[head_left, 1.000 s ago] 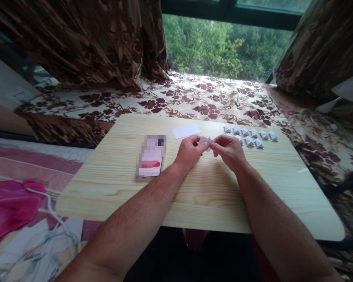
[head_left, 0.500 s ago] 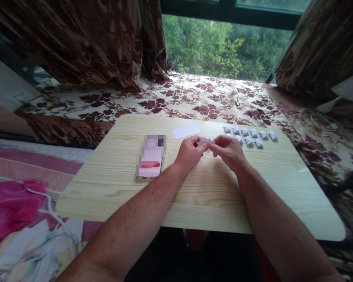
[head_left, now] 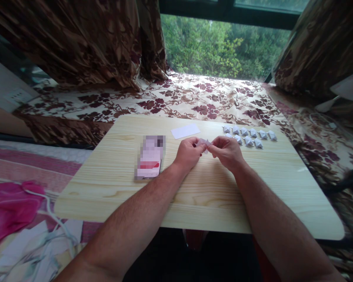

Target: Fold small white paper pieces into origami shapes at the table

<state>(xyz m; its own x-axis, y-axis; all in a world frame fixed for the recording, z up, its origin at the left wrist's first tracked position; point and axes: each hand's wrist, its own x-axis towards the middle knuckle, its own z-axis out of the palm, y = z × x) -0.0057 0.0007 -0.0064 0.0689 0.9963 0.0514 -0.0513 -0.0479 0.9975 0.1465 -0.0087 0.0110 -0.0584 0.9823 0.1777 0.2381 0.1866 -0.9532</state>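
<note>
A small folded white paper star (head_left: 205,144) is held between my two hands above the middle of the table. My left hand (head_left: 188,152) pinches its left side between thumb and fingers. On the other side, my right hand (head_left: 227,150) has its thumb and forefinger closed on the right edge. The fingers hide part of the paper. Just beyond my left hand lies a flat white paper strip (head_left: 185,131). Two rows of folded white paper stars (head_left: 253,133) stand at the back right, past my right hand.
A phone (head_left: 150,156), blurred out, lies left of my left arm on the wooden table (head_left: 106,184). Pink cloth (head_left: 11,207), a white cable (head_left: 48,203) and papers are at the lower left. Behind the table are a flowered cover (head_left: 153,103) and a window.
Both hands stay almost in place, still pinching the paper star, with only slight finger movement. The whole view has shifted very slightly.
</note>
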